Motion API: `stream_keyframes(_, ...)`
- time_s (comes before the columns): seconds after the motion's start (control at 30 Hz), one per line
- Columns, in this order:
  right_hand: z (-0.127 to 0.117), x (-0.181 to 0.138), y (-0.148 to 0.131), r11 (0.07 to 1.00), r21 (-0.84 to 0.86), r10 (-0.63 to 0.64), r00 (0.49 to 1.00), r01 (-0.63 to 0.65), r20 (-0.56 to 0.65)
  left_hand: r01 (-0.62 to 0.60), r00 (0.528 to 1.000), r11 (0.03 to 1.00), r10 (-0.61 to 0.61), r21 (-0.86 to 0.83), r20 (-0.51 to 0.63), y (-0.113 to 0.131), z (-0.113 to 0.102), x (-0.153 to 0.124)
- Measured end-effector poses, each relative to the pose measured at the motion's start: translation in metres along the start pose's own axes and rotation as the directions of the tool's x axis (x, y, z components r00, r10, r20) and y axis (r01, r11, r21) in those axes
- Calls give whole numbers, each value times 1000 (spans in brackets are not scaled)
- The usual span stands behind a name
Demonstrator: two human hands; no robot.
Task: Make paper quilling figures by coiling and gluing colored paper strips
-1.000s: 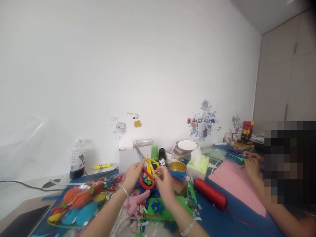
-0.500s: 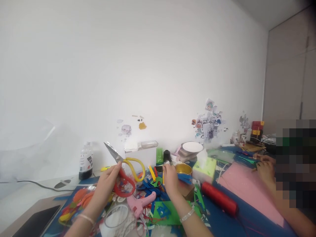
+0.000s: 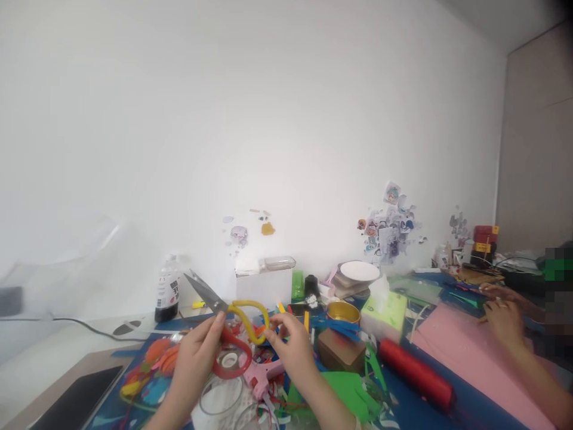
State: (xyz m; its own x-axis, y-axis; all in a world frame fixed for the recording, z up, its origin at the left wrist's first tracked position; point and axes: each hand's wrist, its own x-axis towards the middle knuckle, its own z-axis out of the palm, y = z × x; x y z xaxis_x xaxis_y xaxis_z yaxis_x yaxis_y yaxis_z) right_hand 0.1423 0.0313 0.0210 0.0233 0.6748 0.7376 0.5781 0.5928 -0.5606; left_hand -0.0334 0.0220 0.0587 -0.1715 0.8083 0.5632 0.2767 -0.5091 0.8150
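Observation:
My left hand is closed round the scissors near the pivot. Their blades point up and to the left, slightly apart, above the cluttered table. One handle loop is yellow, the other red. At the yellow loop, the thumb and fingers of my right hand are pinched on its outer side. Under the scissors lie a pink glue gun, a small white ring of tape and many coloured scraps. A green sheet lies below my right forearm.
A bottle of dark liquid stands at the back left. To the right are a brown box, a gold tin, a tissue pack and a red thread spool. Another person's hands work at far right above pink sheet.
My right hand has moved left and down from the clutter at the back to the yellow handle. The scissors stay in my left hand. The view has turned slightly left.

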Motion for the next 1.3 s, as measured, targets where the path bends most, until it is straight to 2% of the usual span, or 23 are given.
stream_keyframes(0.1, 12, -6, -1, 984, -158, 78, 996, -85, -54, -114, 993, 984, 118, 133, -24, -13, 7, -9)
stream_keyframes(0.23, 24, -11, 4, 953, -276, 112, 991, -126, -66, -328, 944, 898, 325, 293, 61, -29, 18, -20)
stream_keyframes(0.3, 27, -13, 5, 941, -298, 145, 986, -162, -78, -464, 883, 808, 457, 363, 110, -33, 23, -25)
stream_keyframes(0.4, 26, -13, 7, 912, -339, 206, 972, -232, -111, -623, 753, 612, 639, 488, 159, -34, 29, -32)
stream_keyframes(0.43, 25, -13, 7, 900, -356, 221, 968, -250, -122, -652, 715, 549, 676, 523, 181, -34, 31, -33)
stream_keyframes(0.5, 22, -13, 8, 886, -380, 236, 964, -265, -123, -675, 668, 464, 714, 574, 209, -34, 33, -36)
stream_keyframes(0.63, 20, -14, 12, 891, -374, 246, 966, -257, -79, -683, 625, 404, 754, 609, 201, -35, 34, -37)
stream_keyframes(0.77, 20, -15, 19, 934, -291, 220, 976, -207, 10, -700, 594, 364, 774, 614, 218, -36, 32, -37)
stream_keyframes(0.9, 19, -17, 26, 956, -263, 162, 981, -130, 103, -714, 584, 343, 772, 610, 250, -37, 30, -39)
stream_keyframes(1.1, 13, -18, 32, 948, -317, 75, 988, -28, 138, -688, 638, 413, 736, 597, 225, -38, 29, -41)
stream_keyframes(1.3, 6, -17, 34, 959, -283, 30, 984, 22, 178, -639, 696, 475, 691, 605, 192, -37, 32, -42)
